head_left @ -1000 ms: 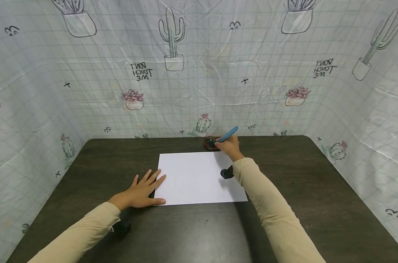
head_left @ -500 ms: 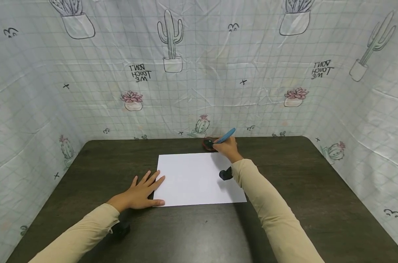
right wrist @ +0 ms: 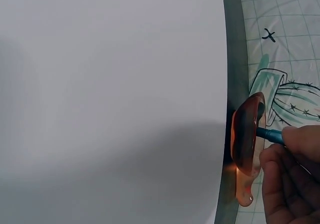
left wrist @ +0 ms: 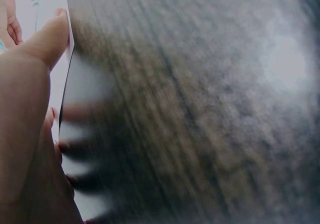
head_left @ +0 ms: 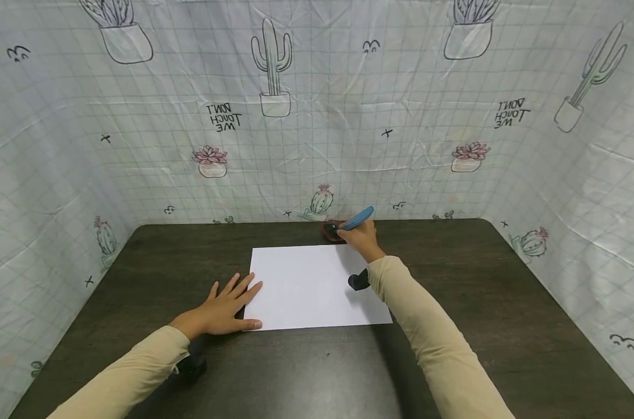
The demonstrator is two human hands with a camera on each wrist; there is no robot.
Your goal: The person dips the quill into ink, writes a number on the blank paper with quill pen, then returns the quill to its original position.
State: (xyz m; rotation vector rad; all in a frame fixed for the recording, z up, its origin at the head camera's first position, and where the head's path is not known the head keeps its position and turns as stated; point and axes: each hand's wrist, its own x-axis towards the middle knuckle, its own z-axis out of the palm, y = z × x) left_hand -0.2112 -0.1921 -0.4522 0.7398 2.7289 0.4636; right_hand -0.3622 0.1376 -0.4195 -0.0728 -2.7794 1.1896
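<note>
A white sheet of paper (head_left: 306,291) lies on the dark table. My left hand (head_left: 222,308) rests flat with spread fingers on the sheet's left edge; its thumb (left wrist: 47,42) reaches over the paper in the left wrist view. Beyond the far edge of the sheet, my right hand (head_left: 362,237) pinches a slim blue paintbrush (head_left: 357,218), handle slanting up to the right. The brush's lower end goes into a small translucent amber dish (right wrist: 245,134) that looks dark inside, so its tip is hidden. A short handle sticks out from the dish.
The dark wooden table (head_left: 317,372) extends around the paper on all sides. A pale curtain (head_left: 348,139) with cactus drawings hangs behind the table's far edge, close to the dish, and along both sides.
The head view has shifted very slightly. My right hand stays at the dish with the paintbrush, and the left hand keeps its place on the paper.
</note>
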